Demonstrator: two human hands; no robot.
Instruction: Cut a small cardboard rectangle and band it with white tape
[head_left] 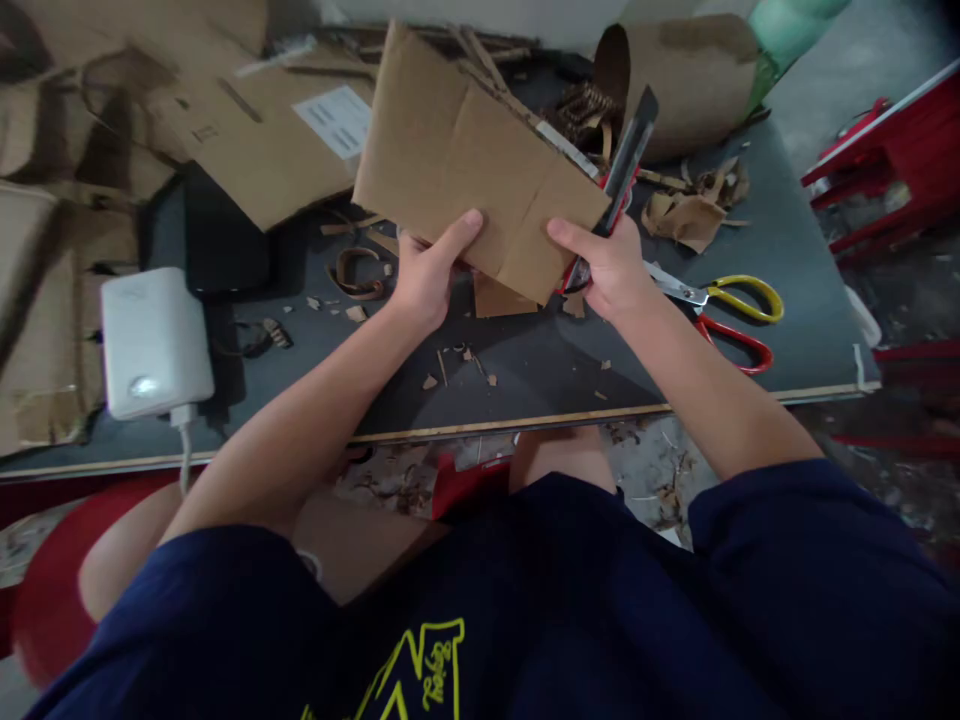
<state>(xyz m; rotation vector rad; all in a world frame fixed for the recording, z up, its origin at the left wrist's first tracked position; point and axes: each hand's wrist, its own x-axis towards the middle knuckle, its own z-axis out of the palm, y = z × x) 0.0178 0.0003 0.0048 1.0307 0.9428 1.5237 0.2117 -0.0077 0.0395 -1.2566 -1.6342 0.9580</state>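
Note:
A brown cardboard piece is held above the dark table, tilted down to the right. My left hand grips its lower edge, thumb on top and fingers hidden beneath. At its right end my right hand pinches it, with the thumb on the face. A red and black utility knife also sits in my right hand, its tip pointing up and away. Scissors with one yellow and one red handle lie beside my right wrist. Beneath the held piece, a small cardboard scrap rests on the table.
A white power bank with a cable and a black phone-like object lie at left. Large cardboard sheets cover the back left. Behind stands a cardboard cylinder. Scraps dot the table; a red stool is at right.

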